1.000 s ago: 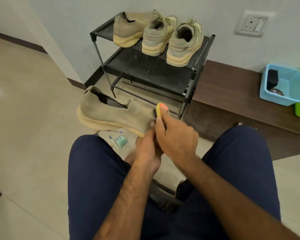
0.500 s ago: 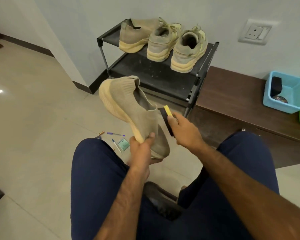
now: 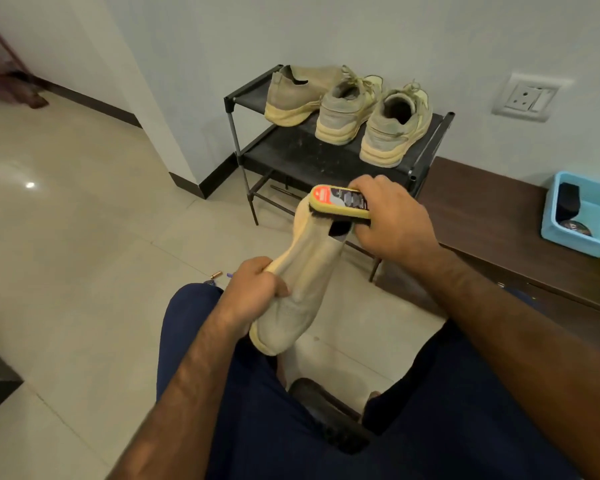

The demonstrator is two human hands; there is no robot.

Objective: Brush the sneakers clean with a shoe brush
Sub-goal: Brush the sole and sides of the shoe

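Observation:
A beige knit sneaker (image 3: 302, 292) with a pale yellow sole is held above my lap, toe towards me and heel pointing away. My left hand (image 3: 253, 292) grips it at the middle, fingers curled round the sole edge. My right hand (image 3: 392, 220) grips a yellow shoe brush (image 3: 340, 202) with a dark label on its back. The dark bristles lie against the heel and collar of the sneaker. Three more beige sneakers (image 3: 392, 129) stand on the top shelf of a black shoe rack (image 3: 291, 154) ahead.
A dark wooden bench (image 3: 492, 216) runs along the wall at the right, with a light blue basket (image 3: 582, 216) of polish items on it. Small items, a pen among them (image 3: 222, 274), lie on the tiled floor left of my knee. A dark stool sits between my legs.
The sneaker has turned from heel-left to heel-away and toe-down in my left hand. My right hand has carried the brush up from the sneaker's side onto its heel.

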